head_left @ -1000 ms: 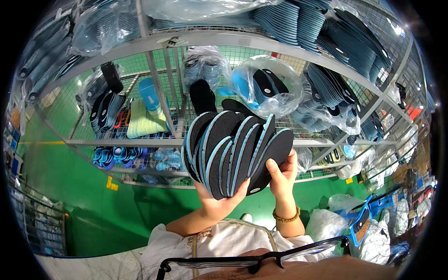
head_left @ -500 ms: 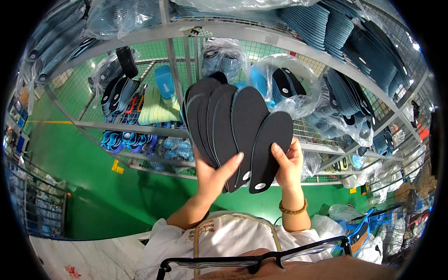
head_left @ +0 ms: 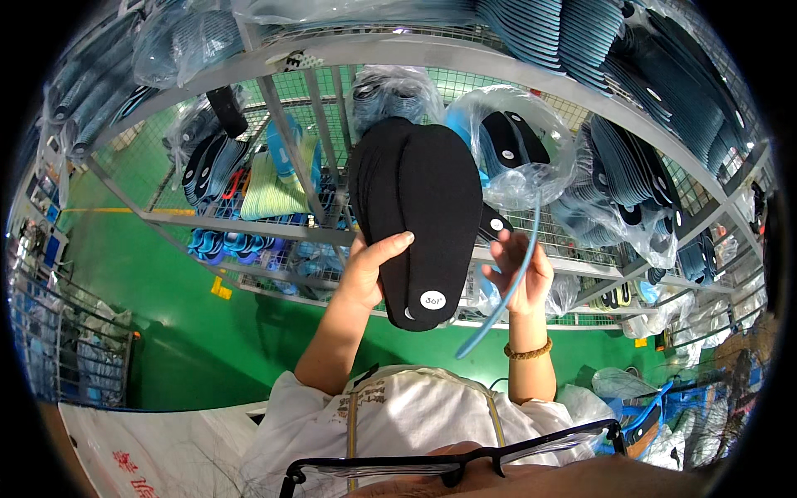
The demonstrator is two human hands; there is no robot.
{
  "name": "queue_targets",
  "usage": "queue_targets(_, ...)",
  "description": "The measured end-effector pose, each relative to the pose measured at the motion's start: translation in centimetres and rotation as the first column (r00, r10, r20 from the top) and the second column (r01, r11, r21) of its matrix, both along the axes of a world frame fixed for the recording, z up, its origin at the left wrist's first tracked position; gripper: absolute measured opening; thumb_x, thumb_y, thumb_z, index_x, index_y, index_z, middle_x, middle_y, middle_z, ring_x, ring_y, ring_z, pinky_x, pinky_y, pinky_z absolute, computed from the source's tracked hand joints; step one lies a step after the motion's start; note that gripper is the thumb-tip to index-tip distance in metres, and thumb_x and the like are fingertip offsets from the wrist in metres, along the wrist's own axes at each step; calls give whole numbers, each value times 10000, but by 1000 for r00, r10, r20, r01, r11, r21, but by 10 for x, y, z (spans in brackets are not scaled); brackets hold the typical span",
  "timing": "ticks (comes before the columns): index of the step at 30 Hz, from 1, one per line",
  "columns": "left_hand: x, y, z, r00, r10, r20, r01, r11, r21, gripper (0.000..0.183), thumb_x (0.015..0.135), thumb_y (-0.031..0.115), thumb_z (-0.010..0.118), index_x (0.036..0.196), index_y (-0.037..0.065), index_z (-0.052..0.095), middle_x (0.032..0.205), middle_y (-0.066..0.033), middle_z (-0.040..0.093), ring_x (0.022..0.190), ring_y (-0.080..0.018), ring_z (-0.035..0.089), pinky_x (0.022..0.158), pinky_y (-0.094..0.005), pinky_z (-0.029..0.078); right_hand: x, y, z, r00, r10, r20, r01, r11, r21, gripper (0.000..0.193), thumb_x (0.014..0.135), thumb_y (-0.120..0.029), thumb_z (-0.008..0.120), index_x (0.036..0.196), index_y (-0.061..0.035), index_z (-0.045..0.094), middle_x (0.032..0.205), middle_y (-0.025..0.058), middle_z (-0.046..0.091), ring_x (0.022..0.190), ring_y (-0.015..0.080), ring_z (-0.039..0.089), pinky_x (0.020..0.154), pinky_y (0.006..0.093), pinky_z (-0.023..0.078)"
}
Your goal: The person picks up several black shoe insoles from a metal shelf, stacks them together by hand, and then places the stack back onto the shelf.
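My left hand (head_left: 364, 272) is closed on a fanned stack of black insoles (head_left: 444, 199), thumb lying across the front ones. They stand nearly upright, wide ends up, with a white oval label near the lower end of the front one. Just to the right, a single insole (head_left: 496, 314) is turned edge-on, showing only its thin blue side. My right hand (head_left: 525, 286) has its fingers on either side of this insole, apart from the stack. Part of another black insole (head_left: 496, 222) with a white dot shows behind the stack.
A grey metal rack (head_left: 365, 51) with wire mesh shelves stands in front of me. Bagged insoles (head_left: 513, 145) and dark insole stacks (head_left: 627, 170) fill its right side. Yellow-green insoles (head_left: 274, 187) lie on the left. A white surface (head_left: 166, 444) is at my lower left.
The front insole has come off the stack in my right hand and turned edge-on. The stack in my left hand is less fanned out, and the view has shifted slightly.
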State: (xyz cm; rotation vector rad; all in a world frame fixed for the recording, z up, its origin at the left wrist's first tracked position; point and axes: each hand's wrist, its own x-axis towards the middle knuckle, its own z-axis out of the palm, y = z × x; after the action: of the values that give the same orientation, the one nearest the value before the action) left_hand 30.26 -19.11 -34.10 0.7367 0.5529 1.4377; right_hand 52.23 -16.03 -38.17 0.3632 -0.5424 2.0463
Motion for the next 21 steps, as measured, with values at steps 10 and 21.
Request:
queue_targets(10,22,19,2,998,-61,-35,57,993,-103,409,692,74,565,1065,-38,441,974,-121,534,865,-209,540,753,-318,447,18,-2,-18,964,-241,112,209,948,238,289,803,-274,468,1085,-218,493,1320,140,181,1221,322,145,912,571,209)
queue_targets(21,30,12,-9,961,177,-211,-92,928,361,527,600,6,638,1076,-36,413,1018,-112,498,916,-177,495,812,-297,386,-18,-43,-20,500,-696,515,645,697,315,223,702,28,591,880,-39,474,911,71,550,840,131,518,770,292,413)
